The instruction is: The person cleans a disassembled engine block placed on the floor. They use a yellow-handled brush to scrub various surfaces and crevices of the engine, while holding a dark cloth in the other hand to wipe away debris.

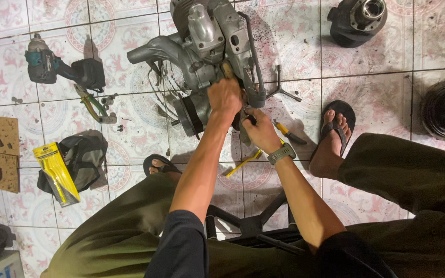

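Both your hands are bunched up on the lower end of that grey engine casing (pixel 207 46). Your left hand (pixel 224 98) is closed around a wooden-looking tool handle that pokes up at 12 o'clock from your knuckles, and your right hand (pixel 260 131), the one with the wristwatch (pixel 282 153), is wrapped tight on something dark just at its 4 o'clock. Can't tell what's in there, your fingers hide it.

Progress-wise, I'd say you're mid-teardown, not near done. Going left to right: cordless impact driver (pixel 60 66) at 10 o'clock from the casing, green-handled pliers (pixel 95 105) and a few loose small bits beside it, a yellow tool packet (pixel 56 172) leaning on a dark bag (pixel 81 157) at 8 o'clock. The casing sits dead centre, mostly in one piece. A yellow-handled tool (pixel 287 132) lies just right of your hands, and a separate round dark part (pixel 359 19) sits at 2 o'clock, so some stuff already looks pulled off.

Floor is patterned pink-and-white tile (pixel 387 92), pretty greasy around the engine. You're on a low stool in sandals, with more dark parts along both edges.
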